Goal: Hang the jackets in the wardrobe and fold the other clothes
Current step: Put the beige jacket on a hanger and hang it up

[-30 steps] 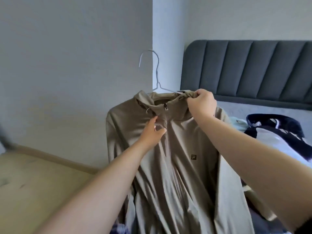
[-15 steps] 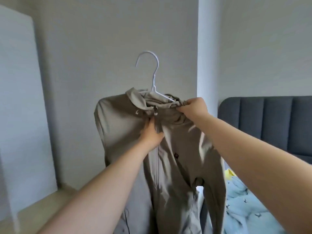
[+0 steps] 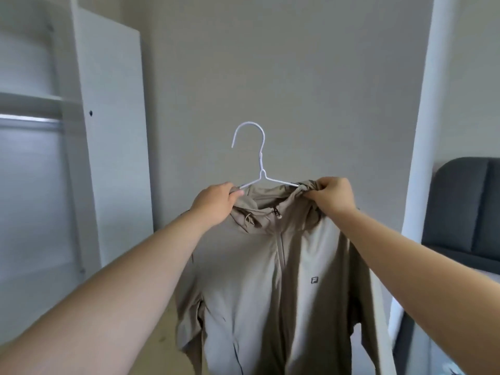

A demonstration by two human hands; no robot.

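Observation:
A beige zip jacket [image 3: 295, 280] hangs in front of me on a white wire hanger [image 3: 261, 169], its hook pointing up and free. My left hand [image 3: 215, 203] grips the hanger's left arm together with the jacket's left shoulder. Bunched collar fabric at the hanger's right arm is held in my right hand [image 3: 331, 197]. The jacket's zip is closed and a small dark logo shows on its chest. At the far left stands the open white wardrobe [image 3: 108, 131] with a metal rail [image 3: 29, 121] under a shelf.
A grey wall fills the space behind the jacket. A white pillar [image 3: 422, 158] stands at the right, with the dark grey padded headboard [image 3: 465, 212] of the bed beyond it. Pale wooden floor shows below my left arm.
My view has swung left from the bed towards the wardrobe, and the jacket came along. My left hand left the jacket's front and went up to the hanger's left arm.

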